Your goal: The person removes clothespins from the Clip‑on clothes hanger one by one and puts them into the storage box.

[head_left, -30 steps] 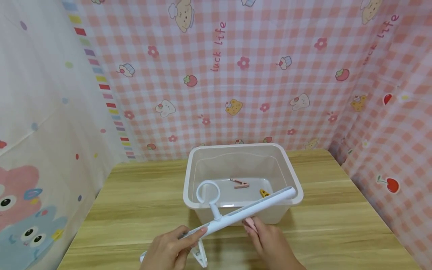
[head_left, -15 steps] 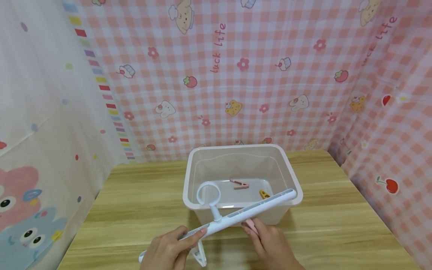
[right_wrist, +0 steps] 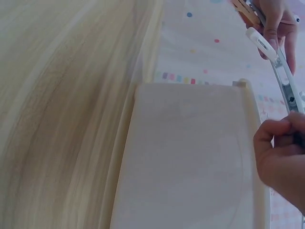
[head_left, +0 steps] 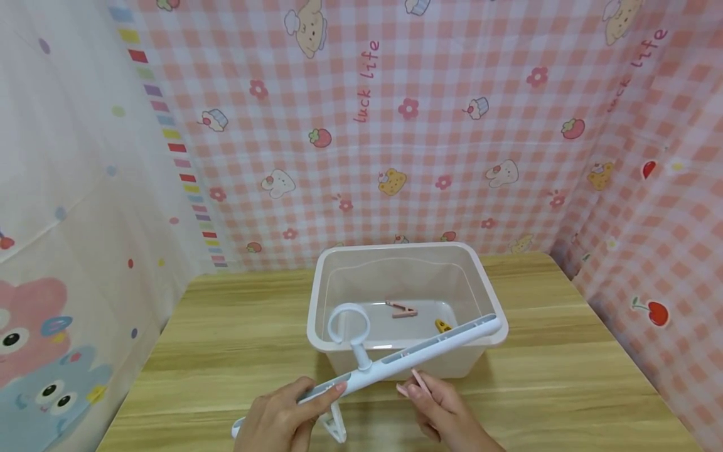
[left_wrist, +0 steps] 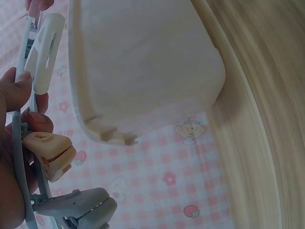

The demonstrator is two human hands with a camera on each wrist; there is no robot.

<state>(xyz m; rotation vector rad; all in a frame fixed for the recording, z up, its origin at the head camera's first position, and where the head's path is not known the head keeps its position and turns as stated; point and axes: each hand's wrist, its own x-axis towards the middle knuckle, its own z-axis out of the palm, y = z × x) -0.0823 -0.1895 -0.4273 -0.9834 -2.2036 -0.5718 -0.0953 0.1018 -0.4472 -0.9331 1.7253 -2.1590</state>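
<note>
My left hand (head_left: 279,414) grips a pale blue clip hanger's bar (head_left: 429,348), which slants up to the right. From the bar rises a ring-shaped hook (head_left: 350,306). A white clip (left_wrist: 46,55) hangs by the left fingers; the left wrist view also shows a beige clip (left_wrist: 52,148) and a grey clip (left_wrist: 85,207) on the bar. Just below the bar's right half, my right hand (head_left: 446,408) pinches a pink clip (head_left: 420,381) between thumb and forefinger. Whether that clip is joined to the bar cannot be made out.
Behind the hanger stands a whitish plastic bin (head_left: 317,289); the bar's right end overlaps its front rim. Inside lie a pink clip (head_left: 402,311) and a yellow clip (head_left: 442,325). The wooden table (head_left: 243,326) ends at checked cloth behind and to the right.
My right hand has turned slightly, and the pink clip in it now shows as a thin edge with its legs apart. The left hand stays almost still on the bar.
</note>
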